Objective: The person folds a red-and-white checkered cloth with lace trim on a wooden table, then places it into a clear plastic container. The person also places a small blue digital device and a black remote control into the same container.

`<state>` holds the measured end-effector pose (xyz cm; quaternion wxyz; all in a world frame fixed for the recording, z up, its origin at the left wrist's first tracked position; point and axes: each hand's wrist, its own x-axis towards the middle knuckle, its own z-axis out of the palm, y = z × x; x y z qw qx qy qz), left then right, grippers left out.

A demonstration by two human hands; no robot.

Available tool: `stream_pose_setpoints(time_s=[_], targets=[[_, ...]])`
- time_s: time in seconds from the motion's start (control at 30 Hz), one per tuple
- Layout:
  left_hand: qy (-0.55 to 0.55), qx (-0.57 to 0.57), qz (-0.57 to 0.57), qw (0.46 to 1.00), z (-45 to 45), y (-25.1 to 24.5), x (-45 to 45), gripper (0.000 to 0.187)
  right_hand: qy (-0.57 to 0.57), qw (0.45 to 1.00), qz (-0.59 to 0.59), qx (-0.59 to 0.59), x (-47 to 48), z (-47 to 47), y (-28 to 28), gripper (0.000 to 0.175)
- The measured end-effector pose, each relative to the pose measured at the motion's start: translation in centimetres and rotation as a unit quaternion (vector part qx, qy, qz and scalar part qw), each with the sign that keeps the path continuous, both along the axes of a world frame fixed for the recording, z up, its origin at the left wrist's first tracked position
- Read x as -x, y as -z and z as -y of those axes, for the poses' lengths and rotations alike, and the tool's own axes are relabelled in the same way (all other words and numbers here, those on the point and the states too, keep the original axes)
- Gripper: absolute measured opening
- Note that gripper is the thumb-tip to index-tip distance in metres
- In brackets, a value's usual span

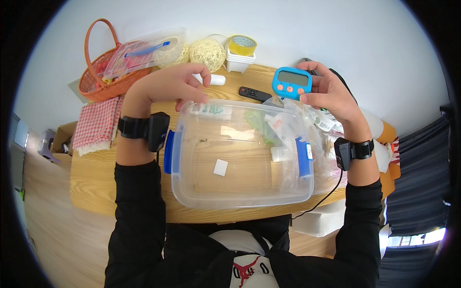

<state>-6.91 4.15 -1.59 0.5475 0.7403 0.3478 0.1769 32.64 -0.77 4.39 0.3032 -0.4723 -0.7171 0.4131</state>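
In my right hand (329, 90) is a blue digital timer (292, 82) with a grey display and orange buttons, gripped at its right side between thumb and fingers. The timer is up above the far right corner of a clear plastic storage box (236, 202). My left hand (180, 84) hovers at the box's far left corner, fingers curled and apart with nothing between them. Its thumb tip is at the rim; whether it touches, I cannot tell. The box has blue latches (168, 152) on its sides. A small white rectangle (220, 167) shows inside or through its bottom.
A wicker basket (119, 84) and red checked cloth (95, 122) stand left. Behind the box are a black remote control (255, 94), a white cylinder (217, 79), woven balls (207, 54) and yellow tape (242, 45) on white pots (239, 64). Plastic bags (320, 158) crowd the right.
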Motion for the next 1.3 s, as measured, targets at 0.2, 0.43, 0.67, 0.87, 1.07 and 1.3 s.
stream_pose_setpoints(time_s=[0.2, 0.43, 0.67, 0.87, 1.07, 1.3], targets=[[-0.004, -0.027, -0.019, 0.999, 0.2, -0.1, -0.1, 0.030, -0.027, 0.998, 0.048, 0.027, 1.7, 0.7, -1.8, 0.066], [-0.016, -0.050, -0.034, 0.998, 0.4, -0.2, -0.1, 0.031, -0.091, 0.991, 0.043, 0.088, 4.0, 2.4, -1.5, 0.070], [-0.014, -0.079, -0.038, 0.996, 0.0, 0.3, 0.1, 0.034, -0.115, 0.978, 0.081, 0.155, 5.6, 3.8, -1.7, 0.071], [-0.015, -0.073, -0.029, 0.997, -0.2, 0.8, 0.2, 0.038, -0.096, 0.969, 0.142, 0.180, 7.0, 4.2, -0.7, 0.073], [-0.010, -0.081, -0.032, 0.996, -0.4, 1.1, 0.3, 0.041, -0.110, 0.926, 0.104, 0.346, 8.7, 4.3, 0.2, 0.073], [-0.014, -0.078, -0.030, 0.996, -0.5, 1.0, 0.3, 0.044, -0.131, 0.920, 0.128, 0.346, 10.6, 3.8, 2.1, 0.073]])
